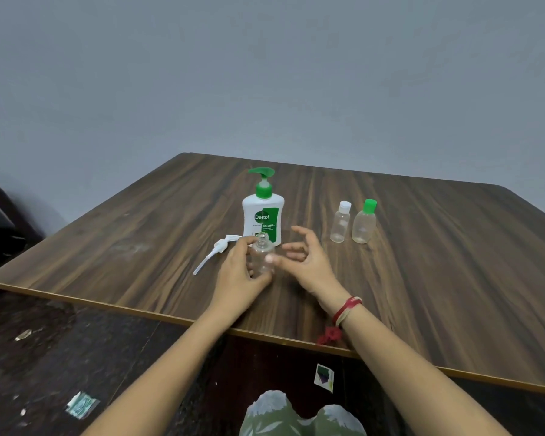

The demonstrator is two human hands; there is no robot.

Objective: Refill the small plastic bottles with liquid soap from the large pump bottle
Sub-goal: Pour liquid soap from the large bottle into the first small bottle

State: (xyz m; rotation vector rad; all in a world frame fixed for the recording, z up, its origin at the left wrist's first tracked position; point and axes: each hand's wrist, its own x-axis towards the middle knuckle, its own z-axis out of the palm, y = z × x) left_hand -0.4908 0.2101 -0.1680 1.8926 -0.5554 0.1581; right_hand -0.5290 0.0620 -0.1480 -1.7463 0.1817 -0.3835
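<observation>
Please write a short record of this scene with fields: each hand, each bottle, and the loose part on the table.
left hand: grips small open bottle, upright
right hand: open, beside that bottle
pump bottle: upright behind the hands
loose pump head: lying on table, left of hands
white-capped bottle, green-capped bottle: standing side by side, right

One wide-angle view, worn on the head, looks forward and down from the near side of the table, facing the wall at 12 o'clock. Both forearms enter from 6 o'clock. The left hand, right hand and bottle sit close, mid-frame. Floor shows at 7 o'clock.
</observation>
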